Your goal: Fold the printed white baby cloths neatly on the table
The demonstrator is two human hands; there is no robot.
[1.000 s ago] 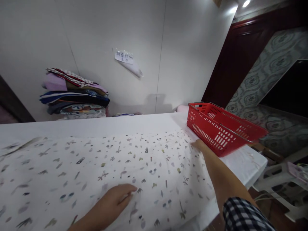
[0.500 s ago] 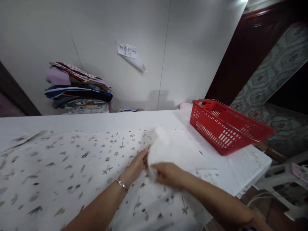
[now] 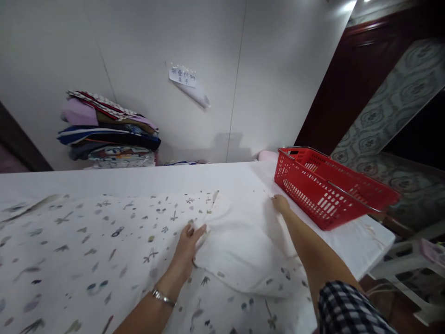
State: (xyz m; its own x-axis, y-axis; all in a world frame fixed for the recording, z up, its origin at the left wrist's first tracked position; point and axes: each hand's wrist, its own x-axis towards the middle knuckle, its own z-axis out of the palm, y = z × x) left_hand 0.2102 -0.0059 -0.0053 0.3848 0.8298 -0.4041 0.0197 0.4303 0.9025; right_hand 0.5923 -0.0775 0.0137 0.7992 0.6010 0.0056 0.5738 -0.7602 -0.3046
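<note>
White cloth (image 3: 100, 255), scattered with small leaf and starfish-like motifs, spreads across the desk (image 3: 149, 182) from the left. Beyond the desk's far left side rises a stack of folded fabrics (image 3: 111, 127), lilac, blue, black and checked. The left hand (image 3: 187, 239), with a silvery band (image 3: 163, 297) around its wrist, is at the left edge of the cloth's turned-over portion (image 3: 239, 250), whose plain side faces up. Its thumb and forefinger tips look slightly apart; I cannot tell whether they grip the fabric between them. A handwritten sign (image 3: 182, 75) hangs on the far wall (image 3: 201, 37). Farther right, the right hand (image 3: 280, 204) reaches to the cloth's far right part, near the red plastic basket (image 3: 304, 190); whether its fingers clamp anything I cannot tell. A checked sleeve (image 3: 347, 306) covers that arm's near part. At the right, beyond the desk's end, stands a white stool (image 3: 389, 273).
</note>
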